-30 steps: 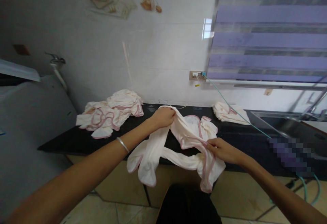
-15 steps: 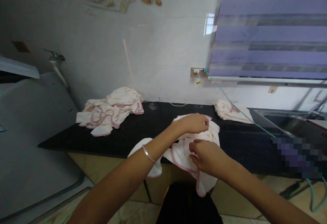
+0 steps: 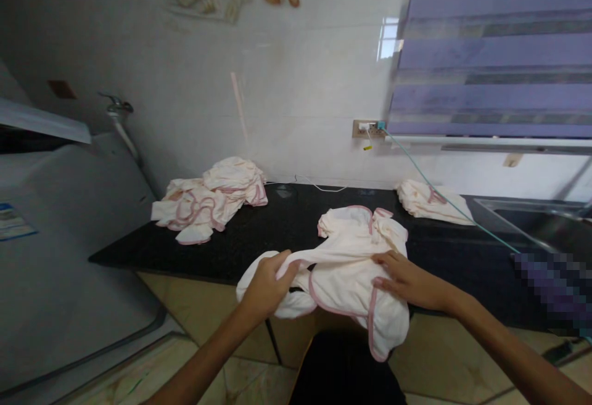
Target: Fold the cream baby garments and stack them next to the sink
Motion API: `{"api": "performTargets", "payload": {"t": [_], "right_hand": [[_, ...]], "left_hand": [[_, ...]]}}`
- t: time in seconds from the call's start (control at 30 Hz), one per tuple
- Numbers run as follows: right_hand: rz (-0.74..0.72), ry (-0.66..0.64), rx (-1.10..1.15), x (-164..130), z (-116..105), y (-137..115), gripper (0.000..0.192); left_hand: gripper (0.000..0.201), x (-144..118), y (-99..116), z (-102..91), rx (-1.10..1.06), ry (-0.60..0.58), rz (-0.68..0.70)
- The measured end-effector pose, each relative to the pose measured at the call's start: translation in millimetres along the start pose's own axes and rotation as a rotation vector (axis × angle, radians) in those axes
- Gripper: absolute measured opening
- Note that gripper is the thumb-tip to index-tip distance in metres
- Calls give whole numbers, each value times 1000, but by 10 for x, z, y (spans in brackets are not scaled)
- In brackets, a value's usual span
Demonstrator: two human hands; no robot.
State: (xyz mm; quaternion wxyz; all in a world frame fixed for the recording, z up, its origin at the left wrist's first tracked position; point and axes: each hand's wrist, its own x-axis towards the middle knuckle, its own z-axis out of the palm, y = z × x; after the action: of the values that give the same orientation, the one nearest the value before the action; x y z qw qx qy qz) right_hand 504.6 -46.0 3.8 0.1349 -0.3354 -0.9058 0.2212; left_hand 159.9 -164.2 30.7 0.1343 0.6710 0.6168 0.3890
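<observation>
Garment (image 3: 351, 257) of cream cloth with pink piping, spread at centre frame across the near edge of the black countertop (image 3: 259, 232), lower part spilling over the edge toward the bottom of the frame. Long axis roughly from upper centre, where the pink-edged neck opening lies flat on the counter, down to the hanging hem at lower centre, tilted a little to the right. Left hand (image 3: 266, 285) at lower centre-left, fingers curled shut on a bunched sleeve or leg of the garment, just off the counter edge. Right hand (image 3: 407, 280) at lower centre-right, palm down and fingers nearly flat, pressing on the garment's right side; whether anything is pinched underneath cannot be told. Both hands touching the cloth at about the same height in the frame, one on either flank, the body of the garment between them and extending away toward the wall.

Heap of similar clothes (image 3: 213, 201) at middle left on the counter, well apart. Smaller folded pile (image 3: 432, 203) at middle right, near the sink (image 3: 531, 223). Green cable (image 3: 444, 198) slanting from the wall socket (image 3: 367, 129) down across that pile.
</observation>
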Motion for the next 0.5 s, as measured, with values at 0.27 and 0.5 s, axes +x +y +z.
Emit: {"api": "performTargets", "payload": {"t": [0.27, 0.5], "right_hand": [[180, 209, 177, -50, 72, 338, 54], [161, 380, 42, -121, 499, -74, 31]], "left_hand": [[43, -458, -20, -205, -727, 402, -433], [33, -761, -391, 327, -105, 320, -435]]}}
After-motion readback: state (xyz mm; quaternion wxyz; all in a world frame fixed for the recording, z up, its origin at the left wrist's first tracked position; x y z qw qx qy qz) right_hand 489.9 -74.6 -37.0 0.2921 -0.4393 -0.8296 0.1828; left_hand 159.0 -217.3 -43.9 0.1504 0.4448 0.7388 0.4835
